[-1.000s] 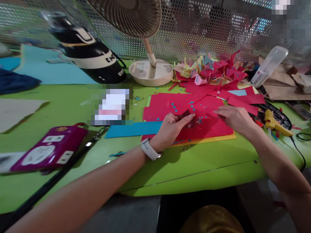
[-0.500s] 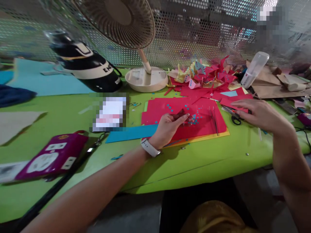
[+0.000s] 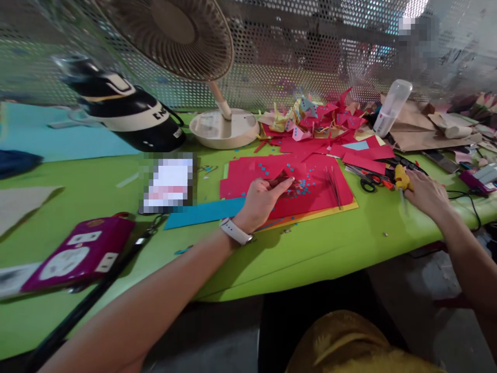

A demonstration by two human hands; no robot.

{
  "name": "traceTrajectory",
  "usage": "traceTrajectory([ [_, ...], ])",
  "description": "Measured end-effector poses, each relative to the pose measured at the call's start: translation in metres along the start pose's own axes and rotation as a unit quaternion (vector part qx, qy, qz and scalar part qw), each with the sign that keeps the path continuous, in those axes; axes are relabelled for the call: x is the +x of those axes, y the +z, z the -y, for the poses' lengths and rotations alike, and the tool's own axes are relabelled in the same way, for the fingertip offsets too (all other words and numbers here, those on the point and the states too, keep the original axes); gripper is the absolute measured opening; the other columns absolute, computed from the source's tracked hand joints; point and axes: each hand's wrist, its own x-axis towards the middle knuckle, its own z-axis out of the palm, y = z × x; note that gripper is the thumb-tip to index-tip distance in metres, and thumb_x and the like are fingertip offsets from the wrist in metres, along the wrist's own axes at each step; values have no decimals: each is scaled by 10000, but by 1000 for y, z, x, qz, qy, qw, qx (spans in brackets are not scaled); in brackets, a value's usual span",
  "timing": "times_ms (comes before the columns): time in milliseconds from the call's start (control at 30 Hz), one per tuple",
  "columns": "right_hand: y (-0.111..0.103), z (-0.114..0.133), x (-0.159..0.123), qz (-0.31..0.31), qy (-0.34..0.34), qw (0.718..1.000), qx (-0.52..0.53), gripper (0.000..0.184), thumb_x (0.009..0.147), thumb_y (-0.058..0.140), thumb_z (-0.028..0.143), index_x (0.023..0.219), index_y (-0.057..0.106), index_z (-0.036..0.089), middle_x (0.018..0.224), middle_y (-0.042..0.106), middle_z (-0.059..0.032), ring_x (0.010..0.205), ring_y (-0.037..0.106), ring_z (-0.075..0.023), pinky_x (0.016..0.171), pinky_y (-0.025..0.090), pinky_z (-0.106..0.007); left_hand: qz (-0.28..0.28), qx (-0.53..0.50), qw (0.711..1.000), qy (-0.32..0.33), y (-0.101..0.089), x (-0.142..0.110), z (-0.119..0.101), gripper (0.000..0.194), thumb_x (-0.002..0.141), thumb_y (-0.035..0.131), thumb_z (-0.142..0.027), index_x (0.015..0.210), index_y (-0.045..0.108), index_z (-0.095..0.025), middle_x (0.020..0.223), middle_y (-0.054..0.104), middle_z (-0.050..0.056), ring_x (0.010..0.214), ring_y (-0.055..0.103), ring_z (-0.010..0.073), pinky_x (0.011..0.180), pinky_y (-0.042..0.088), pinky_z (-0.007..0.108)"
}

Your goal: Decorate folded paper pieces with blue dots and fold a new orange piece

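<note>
My left hand [image 3: 258, 203], with a white band at the wrist, pinches a small folded red paper piece [image 3: 282, 176] over the red sheets [image 3: 248, 178]. Tiny blue paper bits [image 3: 301, 187] are scattered just beyond its fingertips. Tweezers [image 3: 334, 187] lie on the right part of the same sheets. My right hand [image 3: 426, 192] is closed around a glue gun [image 3: 403, 178] with a yellow front, its nozzle pointing down at the green tabletop. The fingers partly hide the gun's body. Black-handled scissors [image 3: 368, 182] lie left of it.
A fan [image 3: 223, 127] and a black bottle [image 3: 135, 116] stand at the back. Folded paper pieces [image 3: 310, 116] are heaped beside a clear bottle [image 3: 393, 108]. A phone [image 3: 169, 181], a blue strip [image 3: 202, 213] and a purple pouch [image 3: 83, 251] lie left. A black cord [image 3: 471, 207] runs right.
My right hand has moved right from near the scissors and red strip and has taken hold of the glue gun. My left hand still pinches the red paper. The view has turned slightly right.
</note>
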Motion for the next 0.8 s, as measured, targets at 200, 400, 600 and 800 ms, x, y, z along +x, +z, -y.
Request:
traceTrajectory([
  [200,5,-13,0,57,45,997,-17,477,938,404,294,1348,542,91,1290,604,-249,1107,609,-368,809,430,-422,8,23,1000,9,-1,-1,-2,271,700,807,-393,809,774,-148,842,794,75,800,733,196,888,570,376],
  [400,30,-19,1,-84,51,995,-3,563,933,415,338,1448,502,126,1225,580,-204,1119,556,-326,864,426,-382,12,20,1000,11,1,-1,-3,244,718,787,-374,796,768,-144,844,791,82,796,724,201,884,573,381],
  [600,59,-29,12,-145,99,980,92,524,860,495,395,1325,637,199,1145,612,-145,1068,571,-289,910,447,-373,14,9,1000,2,2,-1,-2,199,723,785,-339,783,760,-151,797,784,66,762,712,183,838,584,362],
  [800,61,-38,18,-171,135,950,224,471,769,535,375,1173,679,182,1010,638,-129,978,596,-305,918,459,-412,11,2,1000,-8,1,-2,-4,209,722,784,-338,801,765,-145,803,784,70,766,711,179,853,571,359],
])
